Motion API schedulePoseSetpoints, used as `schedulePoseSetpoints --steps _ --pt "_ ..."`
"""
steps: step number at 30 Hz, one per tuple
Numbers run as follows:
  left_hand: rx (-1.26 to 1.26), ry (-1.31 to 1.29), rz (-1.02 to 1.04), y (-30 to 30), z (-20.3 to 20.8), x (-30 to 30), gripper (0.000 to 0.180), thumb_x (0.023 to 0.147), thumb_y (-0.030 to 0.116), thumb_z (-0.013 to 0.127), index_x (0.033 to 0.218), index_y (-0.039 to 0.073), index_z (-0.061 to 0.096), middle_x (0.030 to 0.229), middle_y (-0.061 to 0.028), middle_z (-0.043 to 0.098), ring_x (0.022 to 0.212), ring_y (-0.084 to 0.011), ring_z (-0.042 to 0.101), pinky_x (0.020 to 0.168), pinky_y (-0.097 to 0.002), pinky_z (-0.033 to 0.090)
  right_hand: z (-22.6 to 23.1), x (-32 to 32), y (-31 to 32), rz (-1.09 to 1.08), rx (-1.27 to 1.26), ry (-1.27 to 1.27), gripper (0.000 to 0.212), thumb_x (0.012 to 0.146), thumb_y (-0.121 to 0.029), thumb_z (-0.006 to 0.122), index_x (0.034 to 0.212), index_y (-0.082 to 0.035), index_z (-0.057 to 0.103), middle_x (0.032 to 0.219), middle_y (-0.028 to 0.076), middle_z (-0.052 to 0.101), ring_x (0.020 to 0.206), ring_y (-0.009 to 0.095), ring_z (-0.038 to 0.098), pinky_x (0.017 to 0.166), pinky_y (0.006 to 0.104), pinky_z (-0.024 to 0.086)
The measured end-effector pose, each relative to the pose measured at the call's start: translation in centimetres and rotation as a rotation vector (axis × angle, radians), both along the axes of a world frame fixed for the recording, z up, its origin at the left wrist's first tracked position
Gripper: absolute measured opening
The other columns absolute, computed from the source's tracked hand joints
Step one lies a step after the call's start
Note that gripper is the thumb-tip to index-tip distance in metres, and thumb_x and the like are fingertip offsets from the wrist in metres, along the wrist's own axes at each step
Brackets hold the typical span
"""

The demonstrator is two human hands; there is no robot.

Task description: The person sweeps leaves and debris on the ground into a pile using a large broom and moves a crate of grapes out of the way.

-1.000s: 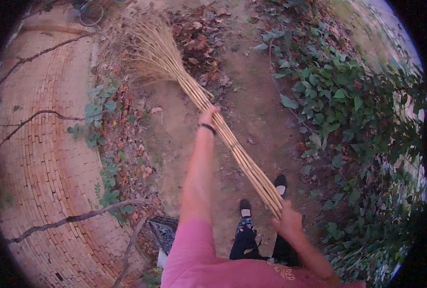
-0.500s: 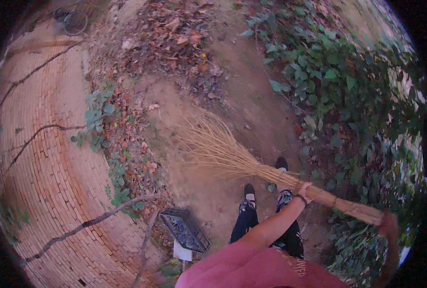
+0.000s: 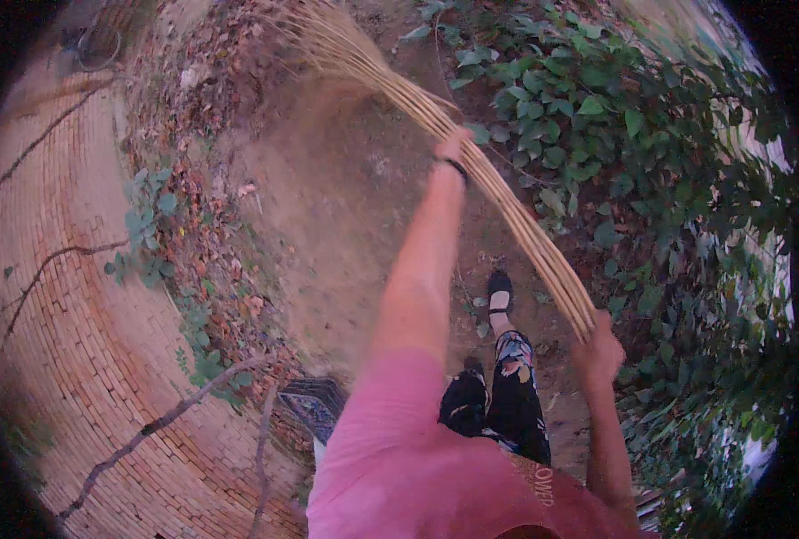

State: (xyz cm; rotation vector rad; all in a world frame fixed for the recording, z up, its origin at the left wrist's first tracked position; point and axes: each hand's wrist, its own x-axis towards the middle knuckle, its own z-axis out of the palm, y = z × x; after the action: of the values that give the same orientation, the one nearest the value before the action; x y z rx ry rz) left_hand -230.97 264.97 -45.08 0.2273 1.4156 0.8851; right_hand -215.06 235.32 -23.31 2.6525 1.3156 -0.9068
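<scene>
A long twig broom (image 3: pixel 516 216) slants across the dirt path, its spread bristles pointing to the far left over the ground by the dry leaves. Partway along the handle, my left hand (image 3: pixel 454 146) is wrapped round the bundled stalks, the arm stretched far forward. At the near end on the right, my right hand (image 3: pixel 600 350) grips the butt of the handle. The bristle tips are blurred and run up toward the top rim, so I cannot tell exactly where they touch. Dry brown leaves (image 3: pixel 188 81) lie to the left of the bristles.
Dense green leafy vines (image 3: pixel 615 135) crowd the right side. A brick wall (image 3: pixel 103 386) with bare branches (image 3: pixel 161 419) bends along the left. A dark crate (image 3: pixel 314 404) sits at lower left near my body. Between them runs a bare dirt path (image 3: pixel 318 216).
The broom has swung forward, its bristles moving from mid-path to the far end. My left arm has reached out ahead, and my right hand has come inward and forward. One foot has shifted.
</scene>
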Motion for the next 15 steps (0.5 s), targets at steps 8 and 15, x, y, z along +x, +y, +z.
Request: schedulePoseSetpoints --steps 8,15 --pt "0.129 0.556 0.195 0.6 7.5 -23.9 0.039 0.054 0.013 0.065 0.088 -0.002 0.054 0.081 -0.0136 0.058 0.072 -0.0241 0.057 0.064 -0.0379 0.046 1.6 -13.0 1.9 0.270 -0.030 0.609 0.051 0.058 -0.016 0.064 0.102 -0.002 0.042 0.079 0.020 0.056 0.073 0.035 0.056 0.062 0.0401 0.046" --pt "-0.359 0.411 0.254 -24.0 10.8 -19.6 0.024 0.056 0.015 0.061 0.072 -0.001 0.055 0.064 -0.0115 0.058 0.058 -0.0225 0.058 0.051 -0.0330 0.046 3.6 -3.0 -13.5 0.286 -0.366 0.552 0.051 0.060 -0.009 0.058 0.107 0.000 0.041 0.087 0.011 0.053 0.078 0.017 0.052 0.064 0.0287 0.044"
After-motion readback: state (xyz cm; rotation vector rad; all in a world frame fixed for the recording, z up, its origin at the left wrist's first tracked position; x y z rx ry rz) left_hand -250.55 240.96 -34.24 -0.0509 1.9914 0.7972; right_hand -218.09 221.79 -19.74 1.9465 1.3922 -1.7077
